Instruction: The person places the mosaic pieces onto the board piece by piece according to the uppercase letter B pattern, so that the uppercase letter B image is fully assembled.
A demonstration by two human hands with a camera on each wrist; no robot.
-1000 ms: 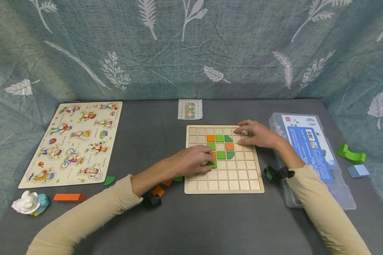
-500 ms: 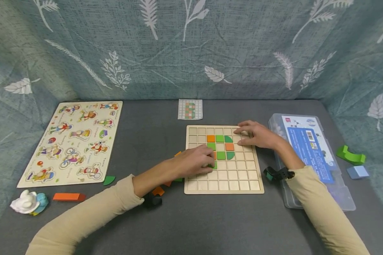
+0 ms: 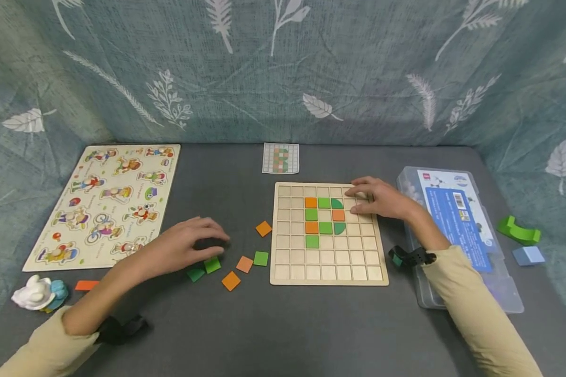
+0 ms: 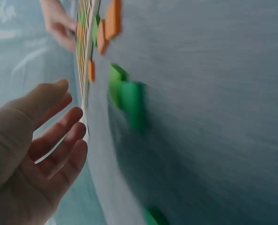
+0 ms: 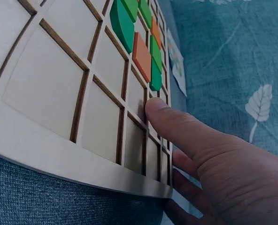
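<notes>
My left hand [image 3: 184, 246] hovers over the table left of the loose tiles, holding nothing, fingers loosely bent and thumb apart. Close to its thumb lie a green square tile [image 3: 213, 265] and a dark green tile [image 3: 195, 274]. My right hand [image 3: 382, 199] rests at the upper right corner of the wooden grid board [image 3: 330, 273]. In the right wrist view its thumb [image 5: 165, 110] touches the board's face, with the other fingers by the edge. Orange and green squares and two dark green quarter-circle tiles [image 3: 337, 203] sit in the grid, including a lowest green square [image 3: 312, 241].
More loose tiles lie left of the board, among them an orange square [image 3: 231, 281] and another green square [image 3: 261, 258]. A pattern card [image 3: 280, 158] is behind the board. A picture puzzle [image 3: 89, 209] lies left; a plastic case [image 3: 457, 220] is under the right forearm.
My left hand has let go of the green square at the board's lower filled row and moved left over the loose tiles. My right hand has stayed at the board's corner.
</notes>
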